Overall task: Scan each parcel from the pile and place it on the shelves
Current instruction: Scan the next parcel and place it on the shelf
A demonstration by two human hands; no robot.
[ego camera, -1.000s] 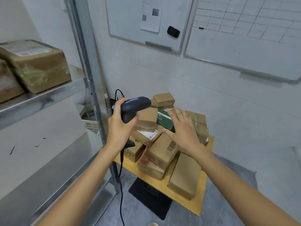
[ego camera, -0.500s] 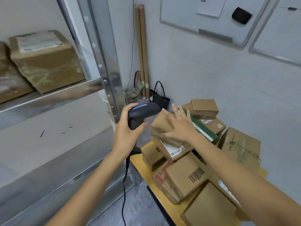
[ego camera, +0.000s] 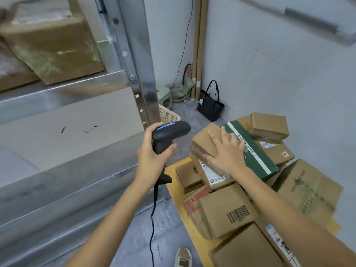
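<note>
- One handheld scanner (ego camera: 169,134), black with a blue light strip on top and a cord hanging from its grip, is held upright in the left hand (ego camera: 152,160), whose fingers and thumb wrap round the handle.
- At least nine parcels show in the pile (ego camera: 248,182) on a yellow table (ego camera: 174,185): eight brown cartons and one green box (ego camera: 252,151) with a white stripe; the lower right ones run out of view.
- Two more brown cartons sit on the upper shelf (ego camera: 63,91) of the metal rack at left, blurred.
- The top small parcel (ego camera: 207,139) lies at the near left of the pile, just right of the scanner's head, leaning against the green box.
- The right hand (ego camera: 226,153) lies directly on that parcel, fingers spread flat across its top and the thumb along its near side edge; it presses rather than wraps.
- One black handbag (ego camera: 211,106) stands in the corner, beside one cream basket (ego camera: 168,114).
</note>
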